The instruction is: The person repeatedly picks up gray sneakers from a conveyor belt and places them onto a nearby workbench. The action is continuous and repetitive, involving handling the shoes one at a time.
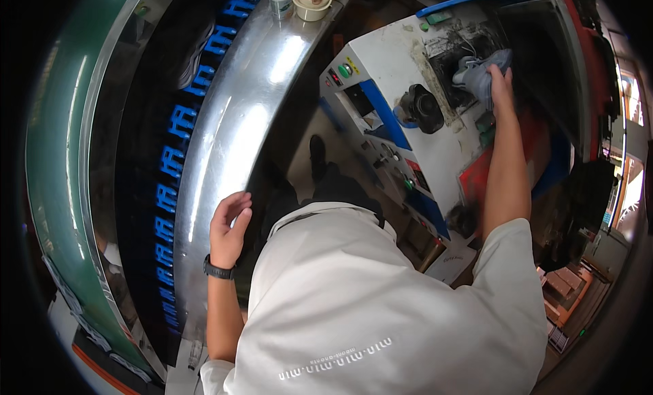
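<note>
My right hand (pixel 501 89) is closed round a grey shoe (pixel 478 76) at the right. The shoe is in the dark opening on top of a white machine (pixel 381 58); its lower side is hidden. With a black watch on its wrist, my left hand (pixel 231 225) hovers by the near edge of the shiny metal ledge (pixel 224 143). The fingers of that hand are curled loosely apart, and nothing is in them.
Blue racks (pixel 182 121) line a dark conveyor channel beyond the ledge, with another shoe (pixel 197 57) on it. A green surface (pixel 61 157) runs along the far left. A black knob-like part (pixel 426 109) stands on the machine. Tape rolls (pixel 313 0) sit on the ledge's far end.
</note>
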A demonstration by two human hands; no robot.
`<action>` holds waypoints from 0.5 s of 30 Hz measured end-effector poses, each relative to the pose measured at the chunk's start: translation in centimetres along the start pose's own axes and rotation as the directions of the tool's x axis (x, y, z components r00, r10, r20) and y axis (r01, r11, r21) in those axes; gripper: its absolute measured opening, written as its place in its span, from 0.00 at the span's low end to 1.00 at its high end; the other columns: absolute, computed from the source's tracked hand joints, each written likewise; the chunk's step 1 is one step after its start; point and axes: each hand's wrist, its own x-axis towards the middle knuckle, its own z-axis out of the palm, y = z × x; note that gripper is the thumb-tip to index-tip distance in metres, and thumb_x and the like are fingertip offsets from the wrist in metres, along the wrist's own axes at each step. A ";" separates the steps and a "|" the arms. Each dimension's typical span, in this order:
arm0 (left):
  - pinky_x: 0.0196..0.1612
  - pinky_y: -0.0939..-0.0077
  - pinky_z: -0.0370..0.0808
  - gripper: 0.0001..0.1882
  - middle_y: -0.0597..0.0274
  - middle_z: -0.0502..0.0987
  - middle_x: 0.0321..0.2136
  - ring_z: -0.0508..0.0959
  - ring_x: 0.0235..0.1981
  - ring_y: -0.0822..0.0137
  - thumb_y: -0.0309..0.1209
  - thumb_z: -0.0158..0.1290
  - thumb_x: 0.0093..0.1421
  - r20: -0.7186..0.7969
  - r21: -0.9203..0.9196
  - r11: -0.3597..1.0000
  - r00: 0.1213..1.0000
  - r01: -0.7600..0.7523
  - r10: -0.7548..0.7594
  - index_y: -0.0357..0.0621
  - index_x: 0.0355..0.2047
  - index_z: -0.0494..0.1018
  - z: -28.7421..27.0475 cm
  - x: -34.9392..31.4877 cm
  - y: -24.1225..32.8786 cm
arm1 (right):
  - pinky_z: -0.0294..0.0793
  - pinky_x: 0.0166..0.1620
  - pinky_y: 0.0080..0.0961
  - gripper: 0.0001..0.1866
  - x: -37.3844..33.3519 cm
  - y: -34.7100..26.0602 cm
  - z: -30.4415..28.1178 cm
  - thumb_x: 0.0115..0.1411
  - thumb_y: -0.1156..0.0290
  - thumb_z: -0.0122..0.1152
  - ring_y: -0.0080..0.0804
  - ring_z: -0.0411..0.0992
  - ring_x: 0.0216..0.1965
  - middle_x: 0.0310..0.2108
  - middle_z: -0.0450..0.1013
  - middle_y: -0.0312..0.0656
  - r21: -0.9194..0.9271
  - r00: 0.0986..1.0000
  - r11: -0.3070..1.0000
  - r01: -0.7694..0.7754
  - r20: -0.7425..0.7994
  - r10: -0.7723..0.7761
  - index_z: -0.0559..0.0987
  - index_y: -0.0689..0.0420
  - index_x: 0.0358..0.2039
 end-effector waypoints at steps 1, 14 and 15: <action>0.62 0.70 0.74 0.19 0.53 0.79 0.54 0.80 0.54 0.64 0.20 0.54 0.69 -0.044 -0.016 1.000 0.999 0.025 -0.026 0.35 0.59 0.71 0.0 -1.0 0.0 | 0.62 0.69 0.44 0.59 0.0 -1.3 1.8 0.54 0.37 0.62 0.59 0.58 0.72 0.73 0.53 0.64 -0.053 0.998 0.997 -0.057 0.005 0.057 0.46 0.47 0.79; 0.61 0.72 0.75 0.17 0.53 0.79 0.54 0.79 0.54 0.67 0.20 0.55 0.70 -0.174 -0.183 0.983 0.984 0.010 -0.042 0.35 0.58 0.72 2.8 -2.1 -3.5 | 0.63 0.67 0.45 0.36 -9.1 -6.2 10.2 0.58 0.58 0.72 0.51 0.62 0.67 0.68 0.59 0.54 -0.297 0.738 0.798 0.524 -0.309 -0.599 0.71 0.47 0.66; 0.61 0.73 0.75 0.17 0.54 0.80 0.53 0.79 0.54 0.67 0.21 0.55 0.70 -0.184 -0.201 0.979 0.981 0.024 -0.062 0.35 0.58 0.72 2.5 -2.3 -4.3 | 0.71 0.60 0.36 0.23 -12.4 -7.4 12.7 0.62 0.67 0.67 0.40 0.68 0.61 0.58 0.69 0.48 -0.078 0.646 0.672 0.737 -0.215 -0.733 0.78 0.55 0.58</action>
